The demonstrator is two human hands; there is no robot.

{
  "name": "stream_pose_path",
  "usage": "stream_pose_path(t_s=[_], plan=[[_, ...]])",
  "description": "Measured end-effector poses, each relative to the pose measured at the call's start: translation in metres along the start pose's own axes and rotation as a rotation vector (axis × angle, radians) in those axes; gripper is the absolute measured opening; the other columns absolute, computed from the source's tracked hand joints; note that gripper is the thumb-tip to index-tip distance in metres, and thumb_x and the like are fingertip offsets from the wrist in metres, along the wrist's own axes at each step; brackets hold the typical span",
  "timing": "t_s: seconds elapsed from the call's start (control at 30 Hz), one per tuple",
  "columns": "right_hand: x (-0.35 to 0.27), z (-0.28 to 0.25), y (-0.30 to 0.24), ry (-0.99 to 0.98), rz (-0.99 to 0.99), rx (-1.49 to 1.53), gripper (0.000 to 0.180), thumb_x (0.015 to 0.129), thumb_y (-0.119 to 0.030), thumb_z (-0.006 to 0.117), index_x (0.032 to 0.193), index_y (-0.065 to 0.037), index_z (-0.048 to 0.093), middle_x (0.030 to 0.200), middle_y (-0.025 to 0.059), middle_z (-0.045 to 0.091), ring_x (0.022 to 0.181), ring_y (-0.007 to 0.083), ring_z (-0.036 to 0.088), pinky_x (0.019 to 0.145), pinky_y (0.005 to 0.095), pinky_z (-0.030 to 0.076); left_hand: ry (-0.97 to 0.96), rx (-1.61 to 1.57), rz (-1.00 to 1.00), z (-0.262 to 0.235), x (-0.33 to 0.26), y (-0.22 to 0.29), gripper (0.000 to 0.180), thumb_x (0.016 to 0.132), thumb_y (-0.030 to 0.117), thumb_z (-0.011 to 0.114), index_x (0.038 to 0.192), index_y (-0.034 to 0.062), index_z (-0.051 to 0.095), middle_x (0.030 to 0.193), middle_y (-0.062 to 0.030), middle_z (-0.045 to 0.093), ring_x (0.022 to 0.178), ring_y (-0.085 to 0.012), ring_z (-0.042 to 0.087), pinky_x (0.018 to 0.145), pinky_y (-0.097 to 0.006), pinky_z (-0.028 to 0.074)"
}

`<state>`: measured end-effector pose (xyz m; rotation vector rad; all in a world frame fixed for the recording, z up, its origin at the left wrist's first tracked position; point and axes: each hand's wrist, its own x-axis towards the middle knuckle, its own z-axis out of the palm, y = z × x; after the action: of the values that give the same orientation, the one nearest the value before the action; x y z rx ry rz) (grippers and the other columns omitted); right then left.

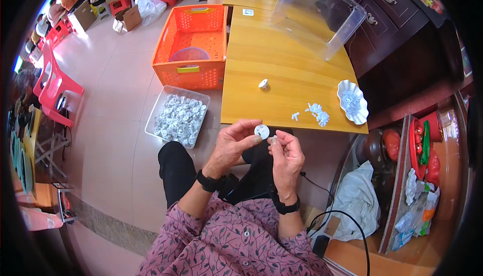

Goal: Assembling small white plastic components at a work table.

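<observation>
Beyond the left hand (230,145) stands 1 orange crate (207,76).

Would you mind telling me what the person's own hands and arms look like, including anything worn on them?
The left hand and right hand are ungloved. There is a black left wristband and a black right wristband. The left sleeve and right sleeve, mauve-pink with a dark leafy vine print, end well above the bands.

Bright light, glare on floor (110,74), fisheye-bent edges.
</observation>
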<state>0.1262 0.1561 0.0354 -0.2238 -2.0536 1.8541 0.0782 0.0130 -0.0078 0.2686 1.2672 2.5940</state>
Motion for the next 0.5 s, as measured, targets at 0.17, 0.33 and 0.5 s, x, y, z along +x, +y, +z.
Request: stream_pose_path(t_s=[0.17, 0.33, 0.5], plan=[[-0.004, -0.002, -0.005, -0.039, 0.007, 0.004, 0.013, 0.094, -0.005, 0.068, 0.105, 0.001, 0.065, 0.092, 0.0049, 0.069, 0.079, 0.0074, 0.062, 0.071, 0.0219, 0.052, -0.044, -0.008, 0.014, 0.001, -0.006, 0.0, 0.041, 0.089, -0.002, 0.071, 0.129, -0.0004, 0.062, 0.115, -0.0074, 0.068, 0.106, -0.0144, 0.064, 0.095, -0.029, 0.052], [-0.003, 0.0, -0.004, -0.045, -0.144, -0.032, 0.009, 0.092, -0.005, 0.07, 0.097, 0.002, 0.067, 0.095, 0.0035, 0.064, 0.081, 0.0078, 0.061, 0.07, 0.0226, 0.051, -0.034, -0.008, 0.0, -0.002, -0.01, -0.003, 0.041, 0.09, -0.002, 0.071, 0.13, -0.0002, 0.061, 0.114, -0.0057, 0.068, 0.104, -0.0123, 0.064, 0.094, -0.027, 0.052], [-0.003, 0.001, -0.003, -0.058, -0.143, -0.028, 0.006, 0.092, -0.003, 0.069, 0.095, 0.001, 0.067, 0.097, 0.0042, 0.06, 0.078, 0.0088, 0.06, 0.067, 0.0239, 0.05, -0.085, -0.063, -0.061, 0.002, -0.014, 0.003, 0.042, 0.091, -0.001, 0.07, 0.132, -0.0003, 0.059, 0.114, -0.0078, 0.069, 0.104, -0.0155, 0.065, 0.087, -0.028, 0.057]])
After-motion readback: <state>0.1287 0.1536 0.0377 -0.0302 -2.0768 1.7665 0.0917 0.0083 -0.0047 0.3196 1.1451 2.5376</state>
